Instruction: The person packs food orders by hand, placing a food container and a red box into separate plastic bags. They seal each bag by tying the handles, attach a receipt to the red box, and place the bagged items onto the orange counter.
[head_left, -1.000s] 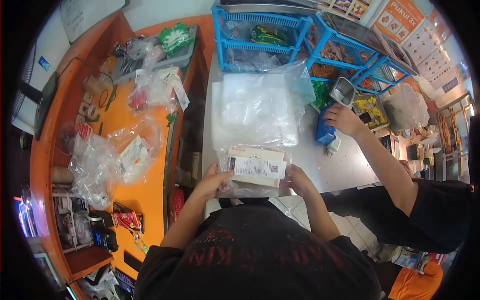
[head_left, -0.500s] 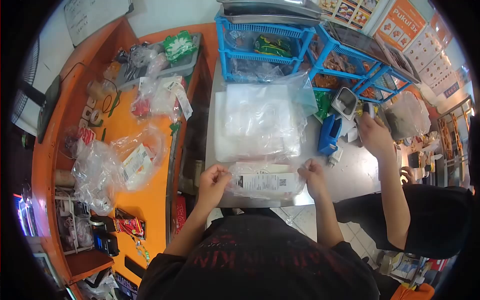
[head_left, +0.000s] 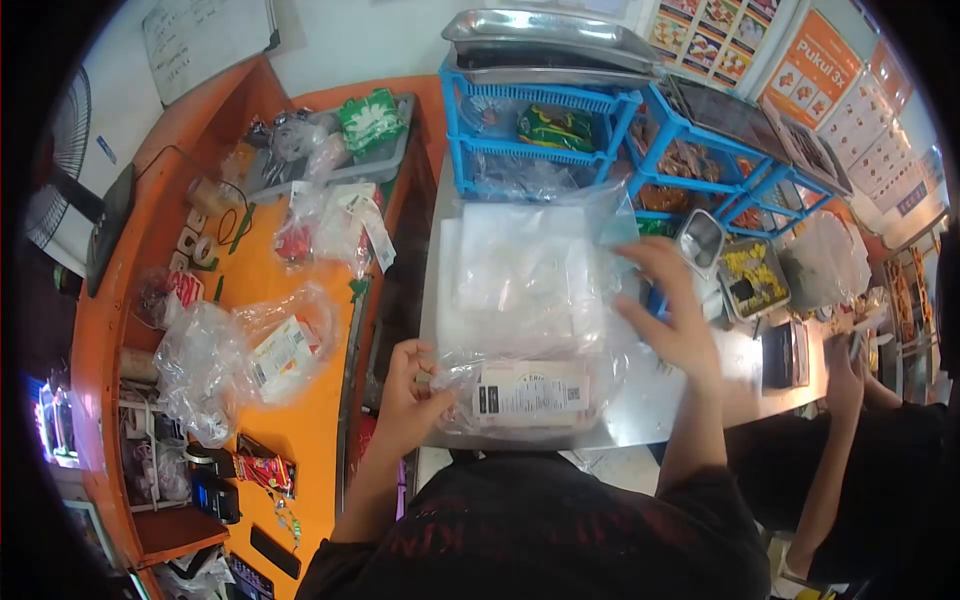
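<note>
A clear plastic bag with a white printed receipt showing through it lies at the front edge of the metal table. My left hand pinches the bag's left edge between thumb and fingers. My right hand is off the bag, its fingers spread and curved, at the right side of a stack of white sheets in clear plastic. Behind that hand a blue tape dispenser is mostly hidden.
Blue racks stand at the back. On the right are a metal container, a tray with yellow pieces and a co-worker's arm. The orange counter at left carries bagged items.
My right hand has let go of the bag's right side and moved up and right, toward the tape dispenser. The co-worker's hand has left the metal container and moved to the right.
</note>
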